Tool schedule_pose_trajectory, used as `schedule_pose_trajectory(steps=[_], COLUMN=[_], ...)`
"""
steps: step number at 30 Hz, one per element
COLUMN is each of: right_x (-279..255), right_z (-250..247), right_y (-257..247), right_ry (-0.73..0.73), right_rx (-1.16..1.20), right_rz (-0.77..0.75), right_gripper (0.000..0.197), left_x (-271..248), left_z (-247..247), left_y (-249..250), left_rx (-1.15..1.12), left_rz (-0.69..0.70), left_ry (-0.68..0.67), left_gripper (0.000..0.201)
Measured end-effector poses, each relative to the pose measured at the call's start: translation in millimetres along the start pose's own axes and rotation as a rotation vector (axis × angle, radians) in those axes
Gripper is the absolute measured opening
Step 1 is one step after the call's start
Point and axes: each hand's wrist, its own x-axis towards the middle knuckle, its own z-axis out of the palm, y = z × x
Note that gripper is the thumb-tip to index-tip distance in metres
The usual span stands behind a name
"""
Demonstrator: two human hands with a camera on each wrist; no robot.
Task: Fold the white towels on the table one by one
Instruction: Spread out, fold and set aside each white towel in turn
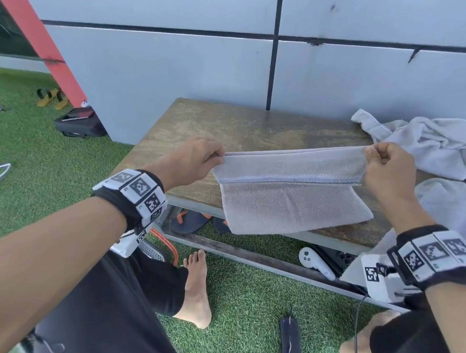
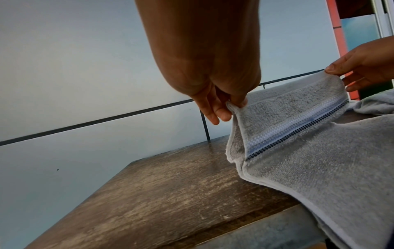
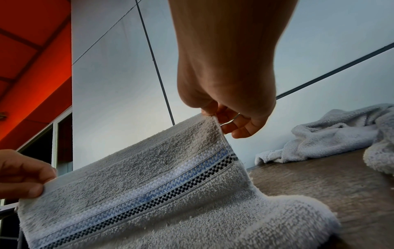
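The towel (image 1: pixel 293 191) hangs stretched between both hands over the bench (image 1: pixel 229 127), its long axis running left to right. The left hand (image 1: pixel 197 157) pinches one top corner, the right hand (image 1: pixel 387 169) the other; the free half drapes toward the person, over the near edge

Towel (image 1: pixel 293 202), pinched between both hands (image 1: pixel 192 160): white terry cloth, looped rough pile, matt. A flat-woven band crosses it just below the fingers, smoother than the pile, with a pale blue stripe and a dark checked line. Hemmed edges are stitched flat.

Desk (image 1: pixel 229 127) beneath the hands: wood, worn and scuffed, dull finish with pale scratches; a grey metal-looking rail runs under its near edge.

Towel heap (image 1: pixel 425 141) beyond the right hand: the same white terry, crumpled, matt.

Wall (image 1: pixel 151 62) behind the hands: smooth pale panels, faint sheen, dark joints.

Floor (image 1: pixel 37 150) left of the left hand: green artificial turf, rough.
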Motion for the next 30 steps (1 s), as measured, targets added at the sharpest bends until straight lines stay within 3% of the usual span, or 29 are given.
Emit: schedule_pose_trajectory(steps=[11, 15, 20, 23, 26, 30], right_x=[-4.5, -6.0, 31.9, 70.1, 101.3, 118.9], right_z=[-8.5, -11.7, -13.3, -17.9, -34.8, -61.3], right_y=[16.6, 23.8, -18.4, -49.6, -85.6, -114.2], right_ry=[-0.024, -0.067, -0.040, 0.022, 0.055, 0.093], right_rx=[0.014, 0.005, -0.027, 0.028, 0.145, 0.348], right_rz=[-0.043, 0.023, -0.020, -0.022, -0.052, -0.168], right_gripper=[0.010, 0.011, 0.015, 0.012, 0.017, 0.014], left_x=[2.4, 17.5, 61.7, 95.3, 119.6, 134.7], left_z=[-2.3, -12.1, -41.2, -73.1, -106.8, -133.4], left_y=[-4.9, -1.2, 8.3, 13.8, 21.4, 26.7], left_rx=[-0.058, -0.072, 0.145, 0.152, 0.037, -0.055], left_rz=[0.115, 0.060, -0.024, -0.107, -0.162, -0.144], left_ry=[0.055, 0.038, 0.016, 0.134, 0.341, 0.562], left_gripper=[0.006, 0.018, 0.022, 0.025, 0.025, 0.026])
